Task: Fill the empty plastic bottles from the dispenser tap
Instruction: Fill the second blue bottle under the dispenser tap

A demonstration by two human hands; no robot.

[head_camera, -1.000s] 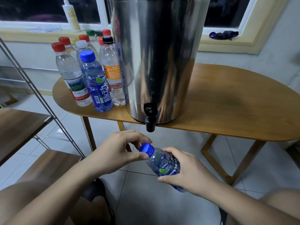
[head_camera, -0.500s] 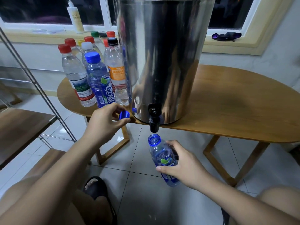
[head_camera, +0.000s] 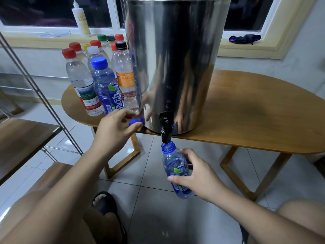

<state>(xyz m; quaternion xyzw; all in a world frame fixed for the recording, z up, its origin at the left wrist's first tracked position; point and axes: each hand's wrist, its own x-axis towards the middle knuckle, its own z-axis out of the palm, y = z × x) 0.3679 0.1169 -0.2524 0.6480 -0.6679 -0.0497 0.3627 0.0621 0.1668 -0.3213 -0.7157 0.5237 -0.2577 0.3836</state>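
While the table (head_camera: 255, 106) spans mid-frame, the dispenser (head_camera: 175, 59) stands on it at top centre, capped bottles (head_camera: 103, 85) at its left. Below centre, the right hand (head_camera: 198, 178) grips an open bottle (head_camera: 174, 164), mouth just under the tap (head_camera: 166, 128); the left hand (head_camera: 114, 132) pinches a cap (head_camera: 133, 122) at the table's edge.

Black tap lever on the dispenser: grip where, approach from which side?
Likely pinch the black lever at its wide top, coming from the front-left: it juts forward off the dispenser, and the right hand holds the open bottle just under the spout.
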